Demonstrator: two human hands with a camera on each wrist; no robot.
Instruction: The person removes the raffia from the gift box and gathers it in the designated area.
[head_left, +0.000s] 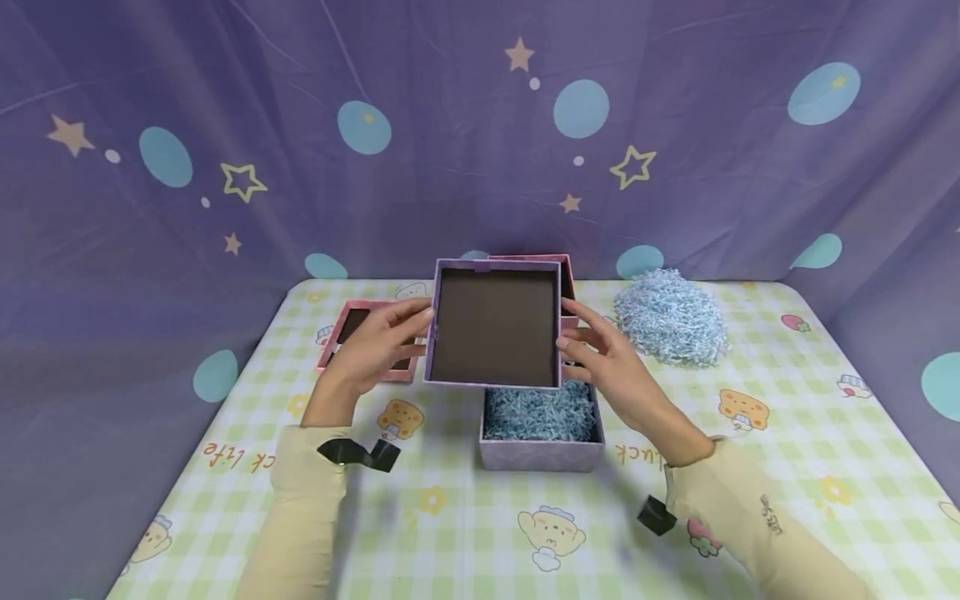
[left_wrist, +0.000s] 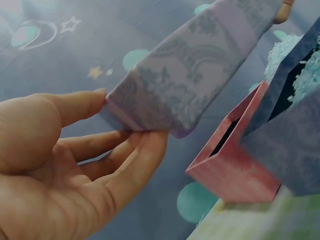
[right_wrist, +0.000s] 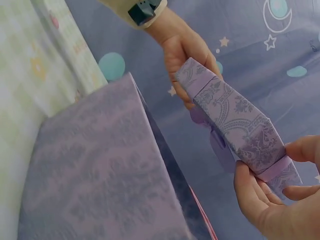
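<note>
- The checked tablecloth (head_left: 465,542) runs to a back edge at the purple curtain (head_left: 450,183), with side edges well apart from both hands; cloth stretches in front of the purple box (head_left: 542,456), toward the person.
- The purple lid (head_left: 497,327) is held up above the rear of that box, tilted so its dark brown inside faces the head camera; its outer sides carry a grey-blue floral pattern with a lilac band, and a lilac bow (right_wrist: 222,152) shows in the right wrist view.
- The left hand (head_left: 377,346) pinches one side of the lid between thumb and fingers; the right hand (head_left: 611,362) grips the opposite side likewise.
- Blue paper shreds (head_left: 540,414) fill the box; a pink box (left_wrist: 232,175) stands just behind, partly hidden by the lid; a pink-edged piece (head_left: 330,342) lies partly behind the left hand; a pile of pale blue shreds (head_left: 670,318) sits at the right rear.
</note>
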